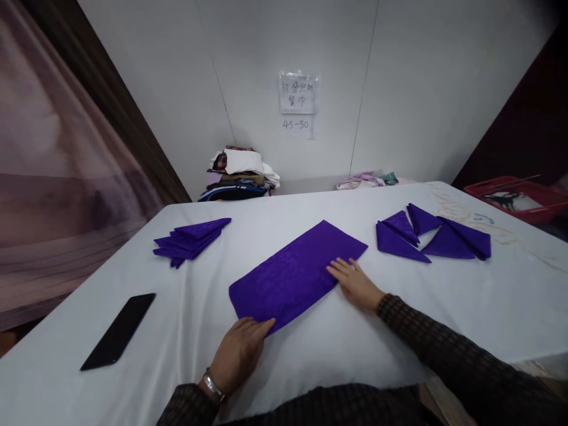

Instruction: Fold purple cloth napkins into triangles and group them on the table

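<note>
Black slab [119,331]: flat, around nine o'clock from the purple cloth [293,275], well apart.
Pleated bundle [190,239]: near ten o'clock, also apart.
Left hand [237,354]: at the near-left corner; whether it's pinching, I can't tell.
Purple cloth: under both hands' fingers, neither nearer, long axis eight-to-two; it stretches toward one or two o'clock from the left hand.
Right hand [355,287]: open, fingers spread on the near edge.
Folded pieces [457,239]: about two o'clock from that hand, not between the hands.

- Premises: indoor cloth-handling workstation; wider building type undetermined.
- Plain grey panelled wall [408,89] shows seams and bears a handwritten white paper sign [298,97].
- Broad white-draped table [488,307] carries flat and folded purple fabric pieces [293,275].
- Multicoloured stack of folded textiles [242,174] sits beyond the far edge.
- Pink drape [66,177] hangs at left.
</note>
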Tool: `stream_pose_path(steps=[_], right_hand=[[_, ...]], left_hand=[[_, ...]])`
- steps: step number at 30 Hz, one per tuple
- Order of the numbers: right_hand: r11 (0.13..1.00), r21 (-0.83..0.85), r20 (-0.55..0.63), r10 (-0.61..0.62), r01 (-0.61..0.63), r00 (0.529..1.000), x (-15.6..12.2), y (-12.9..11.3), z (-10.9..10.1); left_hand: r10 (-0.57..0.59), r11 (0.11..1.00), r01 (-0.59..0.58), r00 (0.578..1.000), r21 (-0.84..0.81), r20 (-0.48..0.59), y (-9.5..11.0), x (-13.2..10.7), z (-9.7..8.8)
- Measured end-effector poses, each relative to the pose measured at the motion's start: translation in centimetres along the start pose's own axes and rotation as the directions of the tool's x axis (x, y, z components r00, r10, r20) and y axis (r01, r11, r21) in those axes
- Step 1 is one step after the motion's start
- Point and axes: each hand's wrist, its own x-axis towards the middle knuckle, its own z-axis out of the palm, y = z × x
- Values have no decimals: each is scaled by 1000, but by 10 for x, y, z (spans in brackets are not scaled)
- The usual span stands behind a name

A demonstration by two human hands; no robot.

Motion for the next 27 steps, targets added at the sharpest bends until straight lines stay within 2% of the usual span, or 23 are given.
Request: stream_pose_path(steps=[2,4,7,10,13,15,18,21,23,24,27], right_hand=[[974,171,60,-161,149,985,-12,-41,3],[915,335,65,-262,226,963,-23,-79,7],[856,468,-23,-240,222,971,-31,-117,11],[793,576,-125,-156,199,980,-34,-128,9],[678,726,-93,-70,116,993,-37,-126,3],[555,830,-18,-55,45,998,-40,-123,-4],[313,948,73,-33,-59,997,-42,-117,-17],[19,992,123,103,-126,987,-36,-98,-28],[-149,985,129,260,-92,957,-25,-75,-32],[-206,977,128,350,-57,928,-18,-60,-33],[-277,960,137,557,28,819,4,-14,-28]], left_hand=[[6,1000,-5,1000,-25,22,15,11,-7],[12,998,-9,999,-62,52,27,24,-14],[18,985,5,991,-172,132,43,44,-24],[-41,948,117,968,-295,249,51,63,-38],[-64,823,287,905,-490,422,44,80,-50],[-20,648,413,849,-640,528,29,90,-54],[28,366,582,773,-726,634,-1,99,-49],[-47,242,699,701,-673,712,-31,104,-34],[-137,180,732,680,-657,720,-47,109,-22],[-174,145,733,680,-664,713,-53,113,-16],[-220,41,683,718,-730,660,-68,132,5]])
